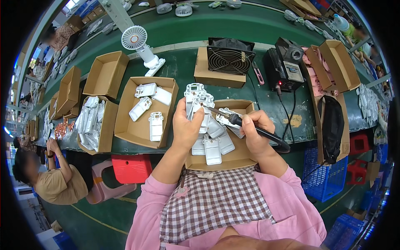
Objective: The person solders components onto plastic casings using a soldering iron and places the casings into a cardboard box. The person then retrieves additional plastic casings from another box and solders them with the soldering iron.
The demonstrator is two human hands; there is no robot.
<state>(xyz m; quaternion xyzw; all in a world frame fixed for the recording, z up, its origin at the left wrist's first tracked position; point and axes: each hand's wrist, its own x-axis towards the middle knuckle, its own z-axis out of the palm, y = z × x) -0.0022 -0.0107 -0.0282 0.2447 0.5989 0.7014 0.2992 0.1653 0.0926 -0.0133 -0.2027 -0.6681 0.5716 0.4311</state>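
Observation:
My left hand is closed round a white plastic housing, its thumb pressing on the near part; more than one piece may be in that grip. A soldering iron with a black handle lies in my right hand, fingers wrapped round it like a pen. Its tip points left and reaches the small parts on the housing beside my left thumb; actual contact is too small to make out. Below both hands, a cardboard box at the table's near edge holds several white plastic shells, partly hidden by my hands.
Left of me, one cardboard box contains several white shells; another is piled with white parts. A black fan stands on a carton ahead. The soldering station, with cables, is right of it. A person sits at left.

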